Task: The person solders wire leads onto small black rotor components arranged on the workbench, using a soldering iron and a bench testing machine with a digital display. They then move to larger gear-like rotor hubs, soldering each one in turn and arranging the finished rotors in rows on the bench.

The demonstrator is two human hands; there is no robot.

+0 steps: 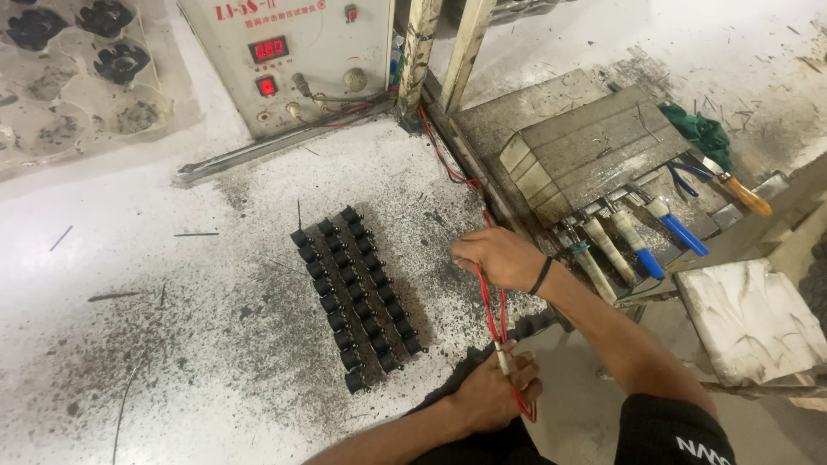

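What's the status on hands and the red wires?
Left hand pinching thin red wires at their lower end. Right hand gripping them higher up. Rows of small black plastic parts lie left, apart.

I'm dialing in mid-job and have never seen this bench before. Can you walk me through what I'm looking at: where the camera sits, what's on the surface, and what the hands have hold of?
There is one picture, taken from a camera on the worker's head, looking down at a white, soot-speckled bench. No robot here: these are a person's two bare hands. The right hand, with a dark band on its wrist, rests on the bench and pinches thin red wires. The left hand, nearer the camera, grips the lower end of the same wires. To their left lie three neat rows of small black parts. At the back stands a pale control box with a red number display and knobs. To the right is a dusty metal block, with several tool handles, white and blue, sticking out in front of it.
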